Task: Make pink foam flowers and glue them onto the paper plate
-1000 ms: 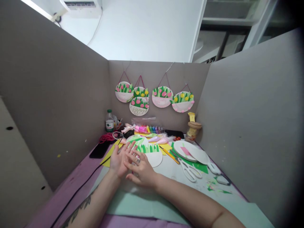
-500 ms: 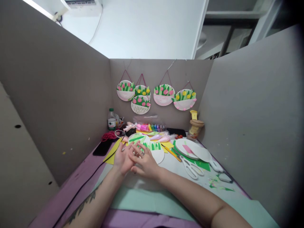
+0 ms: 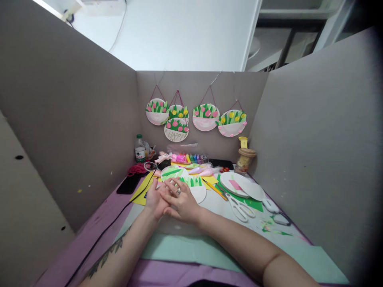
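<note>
My left hand (image 3: 154, 203) is turned palm up above the work surface, its fingers stretched out. Across that palm lies my right hand (image 3: 186, 206), palm down, fingers extended and a little apart, with a ring on one. The two hands touch; whether anything small sits between them is hidden. Just beyond them is a white paper plate piece (image 3: 199, 195) with green paper leaves along its upper edge. Behind it rests a round white plate (image 3: 166, 170) with green strips on it, partly covered by my fingers.
To the right lie a yellow craft knife (image 3: 220, 192), white-handled scissors (image 3: 241, 209), stacked paper plates (image 3: 229, 179) and green scraps (image 3: 267, 228). A black phone (image 3: 128, 184) and cable (image 3: 110, 221) are at left. Flower plates (image 3: 206, 123) hang on the grey back panel.
The right hand's fingers have shifted slightly over the left palm. The whole view has tilted a little, so the scene sits slightly higher. Objects on the table stay put.
</note>
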A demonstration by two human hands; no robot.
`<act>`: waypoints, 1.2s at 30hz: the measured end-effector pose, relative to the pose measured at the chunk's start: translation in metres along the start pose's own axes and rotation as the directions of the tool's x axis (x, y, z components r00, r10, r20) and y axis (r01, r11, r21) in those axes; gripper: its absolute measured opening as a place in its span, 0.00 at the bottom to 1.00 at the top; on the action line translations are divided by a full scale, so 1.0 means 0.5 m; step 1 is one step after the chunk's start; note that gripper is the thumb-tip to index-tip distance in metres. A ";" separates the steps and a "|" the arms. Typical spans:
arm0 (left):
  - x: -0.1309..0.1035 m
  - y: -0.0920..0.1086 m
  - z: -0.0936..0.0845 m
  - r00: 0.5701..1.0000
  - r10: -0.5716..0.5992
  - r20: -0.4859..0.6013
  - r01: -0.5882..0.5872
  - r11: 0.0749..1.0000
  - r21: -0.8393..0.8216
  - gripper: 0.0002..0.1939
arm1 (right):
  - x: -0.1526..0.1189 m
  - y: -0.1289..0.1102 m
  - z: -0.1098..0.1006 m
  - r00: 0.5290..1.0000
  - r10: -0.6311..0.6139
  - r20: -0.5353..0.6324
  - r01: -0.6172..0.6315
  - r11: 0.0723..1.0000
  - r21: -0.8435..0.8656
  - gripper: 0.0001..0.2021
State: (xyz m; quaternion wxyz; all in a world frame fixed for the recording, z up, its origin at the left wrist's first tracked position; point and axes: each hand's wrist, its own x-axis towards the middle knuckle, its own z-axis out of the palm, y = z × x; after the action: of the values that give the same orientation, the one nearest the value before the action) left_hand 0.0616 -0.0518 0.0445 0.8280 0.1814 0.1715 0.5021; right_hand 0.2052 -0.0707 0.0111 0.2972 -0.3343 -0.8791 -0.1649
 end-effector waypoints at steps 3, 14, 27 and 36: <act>0.000 0.003 0.000 0.999 0.045 0.000 -0.045 0.999 -0.008 0.34 | -0.001 0.002 0.001 0.997 -0.066 -0.026 0.066 0.998 -0.004 0.23; -0.011 0.000 0.011 0.999 0.019 0.043 -0.018 1.000 -0.024 0.38 | 0.000 0.007 0.006 0.998 -0.056 -0.040 0.057 0.997 0.043 0.25; -0.007 0.002 0.004 0.992 -0.050 0.115 0.053 0.998 -0.022 0.42 | 0.004 0.002 -0.002 0.999 0.054 -0.005 -0.055 0.998 -0.016 0.28; -0.007 0.002 0.008 0.995 -0.053 0.084 0.054 0.999 -0.009 0.38 | 0.005 0.001 -0.006 0.997 0.076 -0.013 -0.077 0.997 -0.015 0.25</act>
State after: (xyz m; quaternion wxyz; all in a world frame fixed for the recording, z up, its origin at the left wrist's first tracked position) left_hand 0.0610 -0.0550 0.0488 0.8485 0.1927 0.1388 0.4729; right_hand 0.2055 -0.0707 0.0150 0.3061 -0.3689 -0.8625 -0.1621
